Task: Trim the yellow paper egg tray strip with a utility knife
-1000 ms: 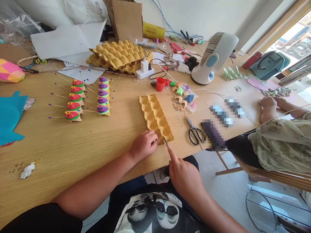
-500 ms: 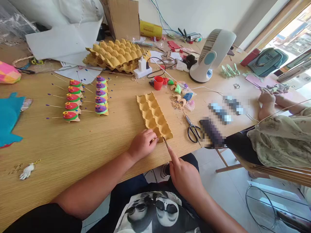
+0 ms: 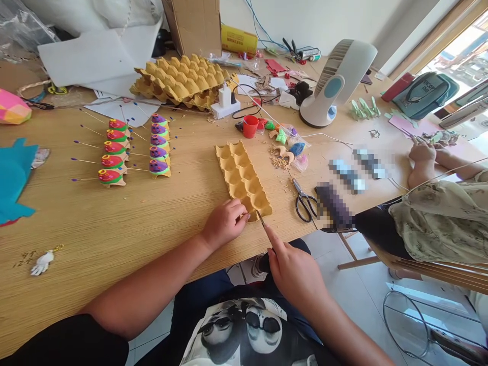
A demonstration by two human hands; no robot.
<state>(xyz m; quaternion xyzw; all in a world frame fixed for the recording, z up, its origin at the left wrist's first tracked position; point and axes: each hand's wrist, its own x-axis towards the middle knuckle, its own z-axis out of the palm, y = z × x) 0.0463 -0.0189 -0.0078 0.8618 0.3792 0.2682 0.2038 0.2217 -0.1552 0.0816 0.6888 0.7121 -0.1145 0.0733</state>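
A yellow egg-carton strip (image 3: 241, 176) lies on the wooden table (image 3: 125, 218) in front of me. My left hand (image 3: 224, 222) is curled with its fingers pressed on the strip's near corner. My right hand (image 3: 293, 272) grips a thin knife (image 3: 264, 225), index finger stretched along it, and the blade tip meets the strip's near edge. Beside the strip to the right lie black-handled scissors (image 3: 304, 202).
Two rows of painted carton figures (image 3: 134, 151) with pins stand at the left. A stack of egg trays (image 3: 182, 84), a red cup (image 3: 250, 126), a white fan (image 3: 335, 84) and craft scraps fill the back. Another person's hands (image 3: 421, 157) work at the right.
My right hand has drawn back toward me a little, so more of the blade shows. My left hand stays on the strip's corner.
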